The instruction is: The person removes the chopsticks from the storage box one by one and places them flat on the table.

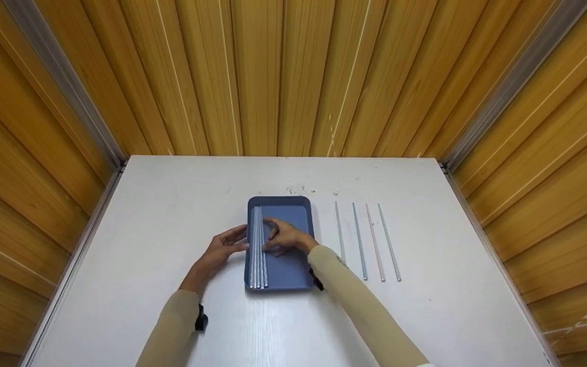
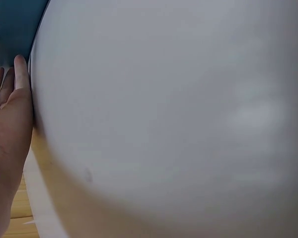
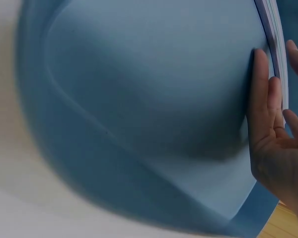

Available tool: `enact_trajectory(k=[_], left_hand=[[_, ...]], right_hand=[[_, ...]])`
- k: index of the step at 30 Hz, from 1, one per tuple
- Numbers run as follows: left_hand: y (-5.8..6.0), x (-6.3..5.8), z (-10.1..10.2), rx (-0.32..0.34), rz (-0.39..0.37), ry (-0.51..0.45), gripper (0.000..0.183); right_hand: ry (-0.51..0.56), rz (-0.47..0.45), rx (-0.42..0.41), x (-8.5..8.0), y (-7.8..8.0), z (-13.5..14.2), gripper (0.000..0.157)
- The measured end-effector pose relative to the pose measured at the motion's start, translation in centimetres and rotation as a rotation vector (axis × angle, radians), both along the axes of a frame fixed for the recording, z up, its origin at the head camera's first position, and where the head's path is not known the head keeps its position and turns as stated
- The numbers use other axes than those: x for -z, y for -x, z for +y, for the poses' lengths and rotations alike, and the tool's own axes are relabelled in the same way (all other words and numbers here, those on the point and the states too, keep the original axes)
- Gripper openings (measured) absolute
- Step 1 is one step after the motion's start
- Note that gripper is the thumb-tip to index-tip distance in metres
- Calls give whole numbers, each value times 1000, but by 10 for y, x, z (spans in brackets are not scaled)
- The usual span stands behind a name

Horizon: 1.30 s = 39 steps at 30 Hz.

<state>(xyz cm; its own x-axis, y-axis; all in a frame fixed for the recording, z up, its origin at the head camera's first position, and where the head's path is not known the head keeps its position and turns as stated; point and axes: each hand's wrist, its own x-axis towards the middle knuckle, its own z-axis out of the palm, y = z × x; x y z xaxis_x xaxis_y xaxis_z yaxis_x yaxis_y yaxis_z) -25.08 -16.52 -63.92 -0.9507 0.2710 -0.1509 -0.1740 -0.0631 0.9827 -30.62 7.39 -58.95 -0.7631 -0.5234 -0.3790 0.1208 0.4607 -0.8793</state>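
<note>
A blue rectangular tray lies on the table. Several slim, shiny sticks lie lengthwise, side by side, along its left wall. My right hand reaches over the tray's right wall, with index finger and thumb spread apart along the rightmost stick. In the right wrist view, the fingers of that hand are close against the sticks. Outside the tray, my left hand rests against the left wall, fingers extended. The left wrist view shows the left hand at the tray's edge.
To the tray's right, several separate sticks lie roughly parallel on the white table: a pale green one, a blue one, a pink one and another green one. Wood-patterned walls enclose the back and sides.
</note>
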Motion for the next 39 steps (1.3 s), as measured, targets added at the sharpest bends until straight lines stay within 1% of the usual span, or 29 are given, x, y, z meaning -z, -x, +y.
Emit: enact_trajectory(k=[4, 8, 12, 16, 19, 22, 28, 31, 35, 39], left_hand=[[0, 0, 0, -7, -9, -4, 69], [1, -1, 1, -15, -3, 6, 70], [2, -1, 2, -30, -7, 15, 71], [3, 1, 3, -36, -10, 18, 70], [3, 1, 3, -30, -10, 6, 70], [3, 1, 3, -30, -13, -10, 69], [2, 1, 5, -44, -13, 6, 68], [1, 2, 5, -45, -24, 2, 69], [1, 2, 4, -37, -11, -5, 69], [1, 2, 3, -34, 0, -18, 69]], right_hand=[[-9, 32, 40, 1, -3, -3, 94], [15, 59, 82, 4, -4, -5, 92], [58, 38, 98, 7, -3, -3, 88], [85, -2, 104, 9, -1, 1, 86], [90, -11, 106, 10, -2, 2, 89], [79, -1, 106, 10, -3, 1, 93], [15, 22, 75, 8, -4, 0, 94], [-6, -8, 52, 5, -3, 0, 97], [12, -85, 12, -1, 1, 1, 98], [33, -156, 10, -6, 6, 3, 97]])
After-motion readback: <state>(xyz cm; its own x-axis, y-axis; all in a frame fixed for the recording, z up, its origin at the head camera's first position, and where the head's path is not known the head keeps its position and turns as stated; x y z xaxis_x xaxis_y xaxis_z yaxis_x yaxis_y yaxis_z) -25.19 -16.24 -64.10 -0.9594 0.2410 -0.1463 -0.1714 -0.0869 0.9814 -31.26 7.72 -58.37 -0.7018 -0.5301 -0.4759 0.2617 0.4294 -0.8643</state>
